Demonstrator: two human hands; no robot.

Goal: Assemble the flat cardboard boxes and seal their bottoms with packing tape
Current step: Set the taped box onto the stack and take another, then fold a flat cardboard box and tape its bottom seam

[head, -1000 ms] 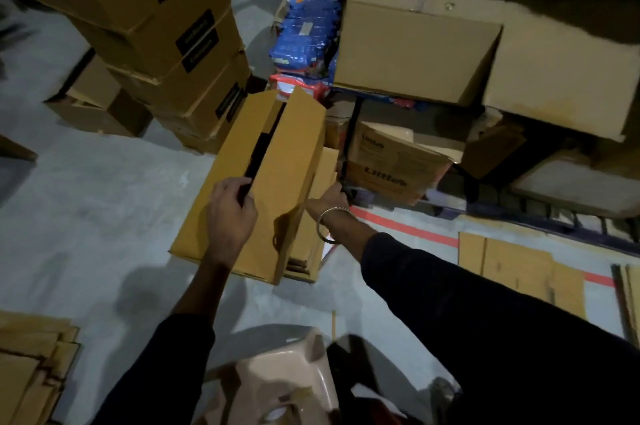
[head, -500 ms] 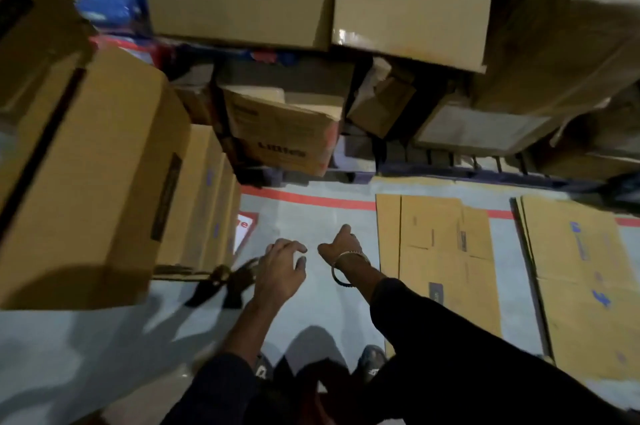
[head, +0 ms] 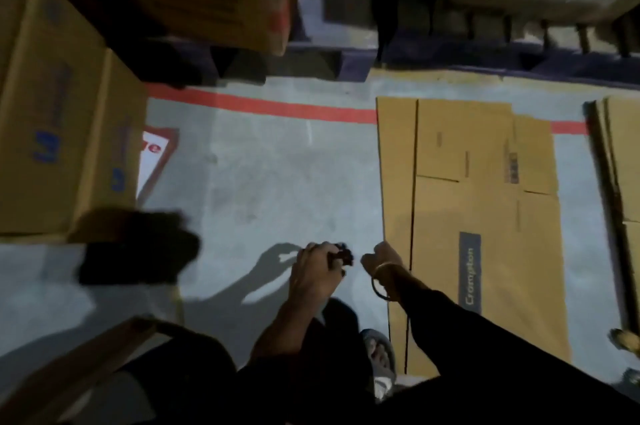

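1. Left of the flat Crompton carton (head: 485, 216), assembled cardboard boxes (head: 62, 119) stand side by side on the grey floor (head: 263, 182), so part of the task looks done; whether their bottoms are taped cannot be seen.
2. Nearer the carton, the left hand (head: 311, 272) hovers over the floor with fingers curled round a small dark object (head: 341, 256); blur hides what it is.
3. Just beside the carton's left edge, the right hand (head: 381, 258), with a bangle (head: 382, 281) at the wrist, is curled; whether it holds anything cannot be told.
4. The flat Crompton carton lies unfolded on the floor, crossing the red floor line (head: 277, 107).
5. Right of the carton, a stack of flat cartons (head: 620, 165) waits, so much folding and taping is judged to remain. No tape roll is plainly visible.
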